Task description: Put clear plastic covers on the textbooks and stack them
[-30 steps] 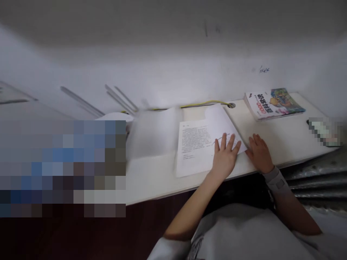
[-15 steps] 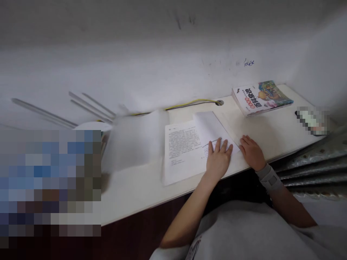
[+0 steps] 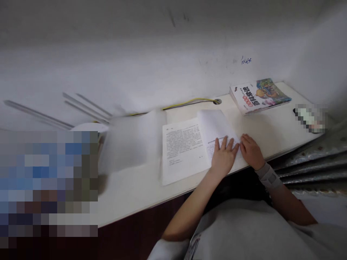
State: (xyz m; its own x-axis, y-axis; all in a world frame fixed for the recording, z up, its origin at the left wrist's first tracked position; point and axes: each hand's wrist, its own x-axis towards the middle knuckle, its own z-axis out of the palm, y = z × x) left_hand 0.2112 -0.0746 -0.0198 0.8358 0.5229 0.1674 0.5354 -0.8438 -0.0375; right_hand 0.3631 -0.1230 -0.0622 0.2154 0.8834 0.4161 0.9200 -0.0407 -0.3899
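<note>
Booklet (image 3: 199, 151) lies open on the white desk (image 3: 130, 195), print upward, ahead of the torso and reaching off to the left. Its spine is its long axis as I read it through the head camera: it runs away from the body toward the wall (image 3: 151, 83), the far end leaning a little left.

My left hand (image 3: 224, 155) rests palm down on the lower part of the right page (image 3: 214, 122), fingers spread and pointing roughly along that spine. It presses on paper without gripping anything that I can see. From there the left page (image 3: 183, 148) lies wholly to the left, across the spine, with no hand on it.

My right hand (image 3: 252, 150), above a grey wristband (image 3: 271, 177), sits just beside the left one, its fingers close together and slightly bent. The tips come up to the outer edge of the right page, so this hand is the nearer to that edge, and the left is the nearer to the spine. I cannot tell whether the right fingertips pinch the paper or merely meet it.

Beyond the right hand, toward the wall, lies a paperback (image 3: 260, 95) with a cartoon cover, well apart from both hands. A pale sheet (image 3: 130, 141), too blurred for me to identify, lies left of the booklet.
</note>
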